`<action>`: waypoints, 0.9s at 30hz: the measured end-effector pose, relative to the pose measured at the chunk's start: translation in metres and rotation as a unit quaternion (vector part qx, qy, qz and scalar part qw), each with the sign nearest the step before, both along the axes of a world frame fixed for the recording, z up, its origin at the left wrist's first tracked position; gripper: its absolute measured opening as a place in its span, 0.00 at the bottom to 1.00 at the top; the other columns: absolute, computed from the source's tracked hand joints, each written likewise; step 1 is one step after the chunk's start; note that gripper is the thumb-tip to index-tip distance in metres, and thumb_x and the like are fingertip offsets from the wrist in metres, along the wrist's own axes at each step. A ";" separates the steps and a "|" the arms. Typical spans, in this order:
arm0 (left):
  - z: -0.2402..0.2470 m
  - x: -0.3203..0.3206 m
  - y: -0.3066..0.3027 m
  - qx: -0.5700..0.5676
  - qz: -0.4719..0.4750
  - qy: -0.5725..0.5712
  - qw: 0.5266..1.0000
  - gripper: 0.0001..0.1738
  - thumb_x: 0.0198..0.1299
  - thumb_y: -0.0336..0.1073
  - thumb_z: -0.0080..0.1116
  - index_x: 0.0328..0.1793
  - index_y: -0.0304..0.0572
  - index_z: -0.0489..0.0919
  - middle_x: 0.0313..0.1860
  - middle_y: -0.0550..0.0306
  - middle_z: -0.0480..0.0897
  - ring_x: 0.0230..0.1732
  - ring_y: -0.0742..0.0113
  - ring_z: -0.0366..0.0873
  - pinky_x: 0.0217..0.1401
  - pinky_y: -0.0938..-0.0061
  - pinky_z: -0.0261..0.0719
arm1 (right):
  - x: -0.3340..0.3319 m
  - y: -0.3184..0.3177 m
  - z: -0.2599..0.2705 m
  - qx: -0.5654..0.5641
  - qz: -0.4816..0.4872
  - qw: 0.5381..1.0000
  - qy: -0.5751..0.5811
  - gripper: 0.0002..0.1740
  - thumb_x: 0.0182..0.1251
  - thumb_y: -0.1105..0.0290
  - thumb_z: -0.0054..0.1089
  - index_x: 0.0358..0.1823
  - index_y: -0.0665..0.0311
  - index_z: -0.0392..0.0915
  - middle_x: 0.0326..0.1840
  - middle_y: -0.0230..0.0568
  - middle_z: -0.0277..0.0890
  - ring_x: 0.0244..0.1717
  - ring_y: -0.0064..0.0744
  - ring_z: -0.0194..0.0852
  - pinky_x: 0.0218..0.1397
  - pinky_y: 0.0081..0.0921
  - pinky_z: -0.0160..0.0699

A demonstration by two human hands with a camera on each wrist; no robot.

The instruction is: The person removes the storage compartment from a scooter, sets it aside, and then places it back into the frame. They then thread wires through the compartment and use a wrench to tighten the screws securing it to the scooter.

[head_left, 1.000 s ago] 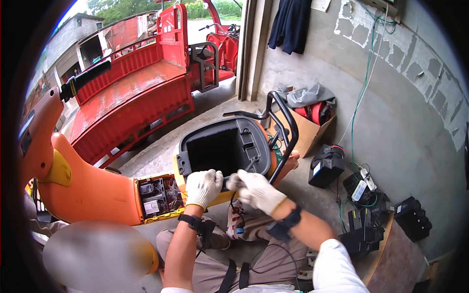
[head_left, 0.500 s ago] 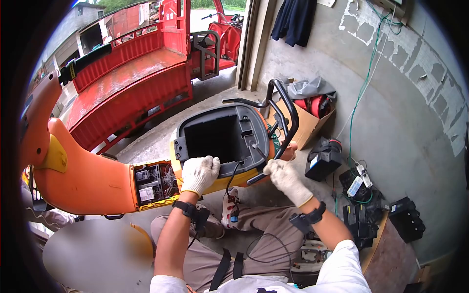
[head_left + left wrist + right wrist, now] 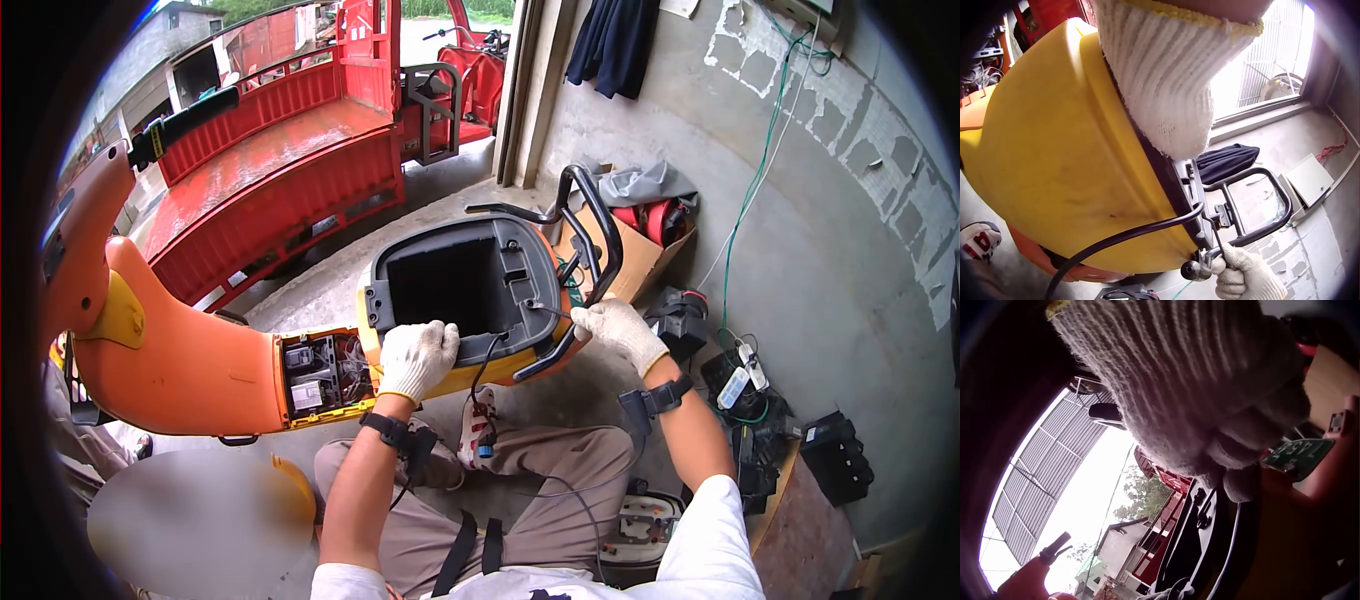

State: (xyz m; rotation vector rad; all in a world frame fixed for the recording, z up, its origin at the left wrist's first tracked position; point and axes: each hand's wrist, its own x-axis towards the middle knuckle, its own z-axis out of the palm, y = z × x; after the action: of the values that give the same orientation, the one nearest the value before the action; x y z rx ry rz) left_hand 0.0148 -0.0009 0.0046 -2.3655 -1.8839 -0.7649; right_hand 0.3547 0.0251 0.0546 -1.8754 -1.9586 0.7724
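Left fingers (image 3: 435, 335): curled over the near rim of the seat bucket (image 3: 533, 285), with your left hand (image 3: 418, 358) resting on that edge.
Right fingers (image 3: 1225, 259): clenched on the metal end of the black cable (image 3: 1129, 236) (a thin one).
Right hand (image 3: 620, 330): just beside the grab rail (image 3: 603, 215).
Cable run: from your pinch, down across the bucket's yellow side.
Scooter: orange body (image 3: 190, 375), with the open wiring bay (image 3: 318, 375) near your left hand.
Beyond: red truck bed (image 3: 270, 170).

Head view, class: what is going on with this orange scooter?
A person in white gloves sits beside the orange scooter. The left hand holds the near rim of its open seat compartment. The right hand pinches the end of a black cable by the rear grab rail. Wiring shows through a side opening.
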 end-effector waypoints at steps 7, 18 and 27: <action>0.001 0.001 -0.001 0.003 0.003 -0.017 1.000 0.24 0.72 0.50 0.54 0.27 0.44 0.85 0.23 0.43 0.85 0.26 0.42 0.85 0.38 0.51 0.84 | 0.014 0.010 -0.019 -0.028 -0.011 0.999 -0.036 0.29 0.76 0.38 0.50 0.33 0.48 0.93 0.37 0.36 0.90 0.50 0.41 0.85 0.61 0.38 0.78; 0.004 0.001 -0.001 -0.024 0.003 -0.030 0.999 0.24 0.73 0.51 0.54 0.29 0.43 0.84 0.24 0.42 0.85 0.29 0.40 0.85 0.40 0.49 0.83 | -0.005 -0.004 0.004 -0.085 0.049 0.994 -0.045 0.33 0.81 0.40 0.48 0.32 0.60 0.89 0.30 0.38 0.87 0.38 0.39 0.85 0.46 0.33 0.78; 0.002 0.001 0.000 -0.021 0.013 -0.032 0.999 0.23 0.71 0.51 0.56 0.30 0.44 0.85 0.24 0.42 0.85 0.29 0.41 0.86 0.39 0.50 0.83 | -0.144 -0.050 -0.008 -0.340 -0.129 0.688 0.628 0.18 0.88 0.54 0.41 0.43 0.55 0.76 0.37 0.38 0.81 0.17 0.17 0.57 0.19 0.15 0.61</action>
State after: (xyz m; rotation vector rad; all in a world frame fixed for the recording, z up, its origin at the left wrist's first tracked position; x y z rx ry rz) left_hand 0.0158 -0.0011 0.0062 -2.3647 -1.9694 -0.8149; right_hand 0.2110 -0.0249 0.0465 -1.0982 -0.5031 2.0972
